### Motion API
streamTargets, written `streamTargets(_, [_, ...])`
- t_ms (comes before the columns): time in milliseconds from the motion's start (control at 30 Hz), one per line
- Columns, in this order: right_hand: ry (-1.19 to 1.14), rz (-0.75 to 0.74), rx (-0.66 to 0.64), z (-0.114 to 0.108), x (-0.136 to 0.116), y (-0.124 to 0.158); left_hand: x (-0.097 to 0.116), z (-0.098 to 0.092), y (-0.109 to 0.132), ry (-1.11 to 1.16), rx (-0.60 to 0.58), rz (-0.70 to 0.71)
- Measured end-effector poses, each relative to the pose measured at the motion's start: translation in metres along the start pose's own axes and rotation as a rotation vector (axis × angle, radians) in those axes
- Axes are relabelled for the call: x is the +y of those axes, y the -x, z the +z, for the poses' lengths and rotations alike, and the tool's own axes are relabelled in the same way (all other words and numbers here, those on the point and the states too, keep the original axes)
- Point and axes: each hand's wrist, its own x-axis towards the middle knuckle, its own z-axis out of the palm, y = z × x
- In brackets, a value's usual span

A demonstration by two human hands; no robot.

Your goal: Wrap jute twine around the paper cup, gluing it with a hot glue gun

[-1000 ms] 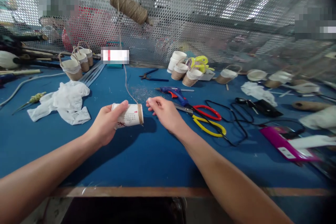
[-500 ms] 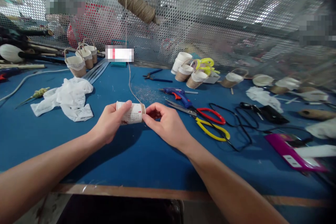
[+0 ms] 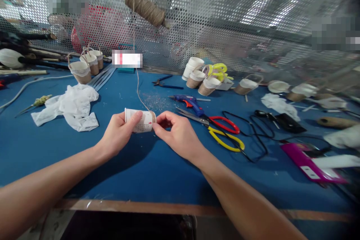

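- The left hand (image 3: 117, 133) is gripping a white paper cup (image 3: 139, 122), thumb laid along its upper wall; I can't see the other fingers, which the cup hides.
- That cup is on its side over the blue tabletop (image 3: 118, 183), at the centre of the dial I'm using here, its rim toward nine o'clock and its far end toward three.
- A band of twine (image 3: 153, 116) rings the three o'clock end.
- The right hand (image 3: 178, 131) is curled, with thumb and forefinger touching that banded end; from where I stand I can't tell whether they pinch the twine or just press on it.
- One strand (image 3: 138, 84) climbs from the band toward twelve o'clock, up to a brown spool (image 3: 144, 5) by the perforated metal screen.
- Pliers (image 3: 159, 82) lie spread at one o'clock.
- A blue glue gun (image 3: 188, 101) rests at two, and scissors (image 3: 204, 121) with one red and one yellow handle at three.
- Crumpled white cloth (image 3: 67, 107) sits at nine.
- Three small handled buckets (image 3: 81, 75) stand between ten and eleven.
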Motion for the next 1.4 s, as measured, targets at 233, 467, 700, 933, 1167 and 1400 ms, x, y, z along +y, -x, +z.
streamTargets(233, [-0.014, -0.007, -0.002, -0.002, 0.001, -0.001, -0.002, -0.002, -0.001, -0.09, -0.008, 0.061])
streamTargets(467, [-0.021, 0.009, 0.017, -0.002, -0.002, 0.0, 0.0, -0.001, 0.001, -0.228, 0.016, 0.135])
streamTargets(700, [-0.35, 0.136, -0.05, -0.014, -0.005, -0.005, 0.002, -0.003, 0.006, -0.311, -0.053, 0.251])
streamTargets(933, [-0.551, 0.209, -0.109, -0.018, 0.002, -0.011, 0.012, -0.008, 0.005, -0.3, -0.184, 0.245])
streamTargets(1167, [-0.158, -0.088, -0.007, -0.018, -0.003, 0.004, 0.022, -0.003, -0.008, 0.249, -0.239, -0.238])
streamTargets(1400, [-0.016, -0.054, 0.08, -0.023, 0.003, -0.007, 0.01, 0.001, -0.004, 0.099, -0.198, -0.148])
